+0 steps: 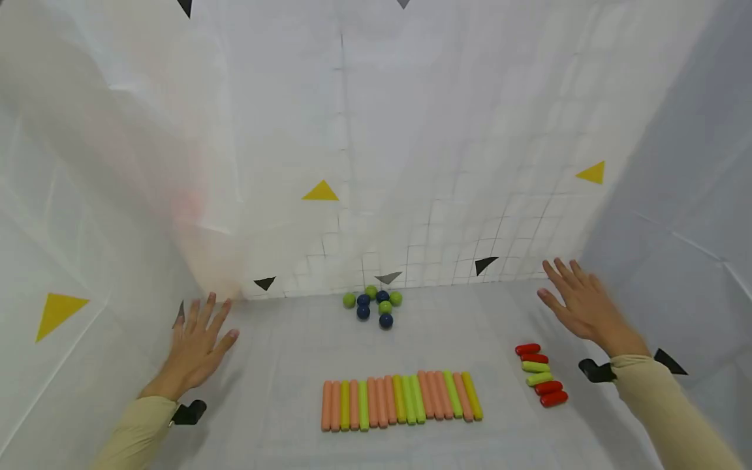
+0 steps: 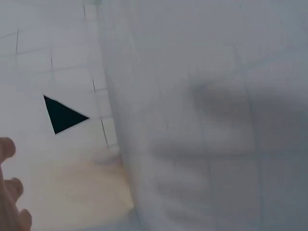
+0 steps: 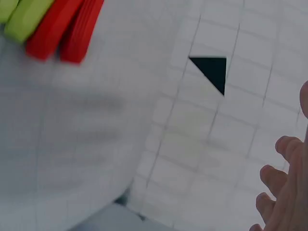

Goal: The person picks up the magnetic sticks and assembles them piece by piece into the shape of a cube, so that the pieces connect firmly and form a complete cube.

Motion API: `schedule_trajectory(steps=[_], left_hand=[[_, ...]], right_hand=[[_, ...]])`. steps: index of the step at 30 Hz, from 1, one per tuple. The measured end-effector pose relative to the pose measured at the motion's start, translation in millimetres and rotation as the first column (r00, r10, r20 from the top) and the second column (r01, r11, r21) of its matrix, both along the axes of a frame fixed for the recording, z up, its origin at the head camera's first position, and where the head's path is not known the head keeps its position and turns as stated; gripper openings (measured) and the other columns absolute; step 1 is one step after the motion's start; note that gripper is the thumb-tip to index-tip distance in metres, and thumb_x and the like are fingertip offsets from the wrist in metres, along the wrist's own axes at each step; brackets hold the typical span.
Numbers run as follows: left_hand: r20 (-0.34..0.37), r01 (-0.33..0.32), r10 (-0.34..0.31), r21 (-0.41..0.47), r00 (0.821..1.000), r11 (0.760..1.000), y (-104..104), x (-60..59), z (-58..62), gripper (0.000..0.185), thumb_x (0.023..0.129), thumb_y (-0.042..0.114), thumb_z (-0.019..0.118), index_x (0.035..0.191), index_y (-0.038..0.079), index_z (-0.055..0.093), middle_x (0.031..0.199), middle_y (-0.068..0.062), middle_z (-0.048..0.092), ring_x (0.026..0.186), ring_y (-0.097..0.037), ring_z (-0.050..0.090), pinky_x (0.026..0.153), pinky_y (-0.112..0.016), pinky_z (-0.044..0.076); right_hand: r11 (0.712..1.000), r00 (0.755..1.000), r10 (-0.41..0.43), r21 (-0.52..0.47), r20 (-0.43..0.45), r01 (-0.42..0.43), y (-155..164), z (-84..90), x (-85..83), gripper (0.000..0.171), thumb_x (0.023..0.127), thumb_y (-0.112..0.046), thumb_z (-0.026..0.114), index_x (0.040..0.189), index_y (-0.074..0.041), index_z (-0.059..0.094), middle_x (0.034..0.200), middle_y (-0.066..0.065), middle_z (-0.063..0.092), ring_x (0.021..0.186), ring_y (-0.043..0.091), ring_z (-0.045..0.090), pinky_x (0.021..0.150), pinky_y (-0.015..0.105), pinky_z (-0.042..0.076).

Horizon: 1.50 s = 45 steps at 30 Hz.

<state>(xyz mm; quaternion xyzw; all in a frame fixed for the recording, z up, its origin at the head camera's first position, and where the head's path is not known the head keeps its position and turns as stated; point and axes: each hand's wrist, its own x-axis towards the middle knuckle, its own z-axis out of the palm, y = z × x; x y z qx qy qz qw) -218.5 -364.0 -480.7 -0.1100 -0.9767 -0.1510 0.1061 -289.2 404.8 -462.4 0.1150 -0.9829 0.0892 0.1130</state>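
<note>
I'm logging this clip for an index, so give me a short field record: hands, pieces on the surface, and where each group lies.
left hand: open, fingers spread, holds nothing, at left
right hand: open, fingers spread, holds nothing, at right
long sticks: orange, yellow and green, one row side by side, near centre
short pieces: red and green, small stack, nearest the right hand
balls: green and dark blue, clustered by the back wall
surface: white

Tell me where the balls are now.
In the head view, the balls sit at the far centre, against the back wall, beyond the sticks.
</note>
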Motion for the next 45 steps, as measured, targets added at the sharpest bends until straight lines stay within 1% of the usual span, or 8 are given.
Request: schedule_trajectory(steps=[4, 9, 14, 18, 22, 30, 38, 45], left_hand=[[-0.001, -0.020, 0.020, 0.003, 1.000, 1.000, 23, 7.4, -11.4, 0.071, 0.110, 0.044, 0.055, 0.159, -0.004, 0.039, 0.166, -0.035, 0.028, 0.154, -0.058, 0.020, 0.117, -0.079, 0.018], [0.073, -0.071, 0.069, 0.024, 0.995, 0.997, 77, 23.1, -29.9, 0.044, 0.106, 0.034, 0.066, 0.129, -0.004, 0.065, 0.105, -0.020, 0.070, 0.096, -0.036, 0.066, 0.083, -0.053, 0.055], [0.260, -0.080, 0.040, 0.146, 0.965, 0.986, 140, 40.5, -51.1, 0.028, 0.103, 0.034, 0.069, 0.111, 0.007, 0.069, 0.065, 0.005, 0.055, 0.056, -0.010, 0.049, 0.051, -0.029, 0.039], [0.284, -0.049, -0.011, 0.203, 0.959, 0.978, 177, 54.6, -63.9, 0.026, 0.102, 0.035, 0.068, 0.106, 0.009, 0.067, 0.059, 0.008, 0.047, 0.051, -0.008, 0.042, 0.047, -0.025, 0.031], [0.263, -0.069, 0.012, 0.210, 0.965, 0.975, 195, 67.4, -71.3, 0.027, 0.102, 0.034, 0.067, 0.109, 0.007, 0.064, 0.058, 0.008, 0.046, 0.049, -0.008, 0.041, 0.045, -0.025, 0.029], [0.225, -0.149, 0.098, 0.218, 0.969, 0.965, 210, 77.6, -78.0, 0.024, 0.099, 0.027, 0.070, 0.111, 0.007, 0.063, 0.060, 0.006, 0.047, 0.050, -0.009, 0.042, 0.044, -0.025, 0.031], [0.325, -0.269, 0.197, 0.196, 0.925, 0.943, 217, 69.8, -65.5, 0.022, 0.092, 0.022, 0.072, 0.096, 0.004, 0.060, 0.065, -0.001, 0.051, 0.055, -0.016, 0.047, 0.048, -0.030, 0.034], [0.276, -0.284, 0.242, 0.123, 0.930, 0.951, 202, 59.6, -56.3, 0.027, 0.086, 0.017, 0.073, 0.074, 0.009, 0.051, 0.063, -0.003, 0.049, 0.055, -0.019, 0.049, 0.047, -0.033, 0.036]], right_hand=[[0.997, 0.998, 0.043, -0.062, 0.052, -0.039, -30, -9.9, -6.2, 0.079, 0.110, -0.057, 0.046, 0.165, -0.003, 0.032, 0.167, 0.033, 0.030, 0.153, 0.057, 0.025, 0.119, 0.078, 0.022], [0.961, 0.985, 0.164, -0.232, 0.046, -0.149, -92, -32.4, -16.3, 0.059, 0.106, -0.042, 0.065, 0.147, 0.000, 0.056, 0.141, 0.028, 0.060, 0.126, 0.046, 0.058, 0.104, 0.068, 0.047], [0.875, 0.940, 0.325, -0.410, 0.105, -0.256, -171, -52.4, -32.2, 0.044, 0.102, -0.032, 0.073, 0.133, -0.002, 0.063, 0.118, 0.021, 0.070, 0.099, 0.026, 0.068, 0.086, 0.052, 0.058], [0.838, 0.896, 0.387, -0.488, 0.218, -0.244, -222, -64.7, -44.8, 0.048, 0.102, -0.038, 0.072, 0.134, -0.004, 0.059, 0.115, 0.017, 0.070, 0.095, 0.022, 0.069, 0.084, 0.043, 0.059], [0.819, 0.864, 0.412, -0.533, 0.288, -0.213, -254, -74.1, -50.2, 0.049, 0.103, -0.040, 0.071, 0.134, -0.007, 0.053, 0.114, 0.016, 0.071, 0.095, 0.023, 0.071, 0.084, 0.043, 0.059], [0.842, 0.893, 0.366, -0.502, 0.264, -0.197, -278, -85.9, -49.7, 0.041, 0.103, -0.037, 0.072, 0.130, -0.010, 0.058, 0.106, 0.013, 0.073, 0.093, 0.023, 0.069, 0.081, 0.043, 0.057], [0.864, 0.899, 0.352, -0.459, 0.262, -0.206, -287, -86.6, -48.4, 0.031, 0.102, -0.029, 0.073, 0.125, -0.012, 0.063, 0.101, 0.007, 0.073, 0.088, 0.018, 0.065, 0.079, 0.041, 0.054], [0.836, 0.873, 0.411, -0.490, 0.262, -0.246, -281, -79.9, -48.7, 0.030, 0.103, -0.020, 0.071, 0.128, -0.005, 0.061, 0.113, 0.014, 0.073, 0.097, 0.023, 0.070, 0.085, 0.042, 0.058]])
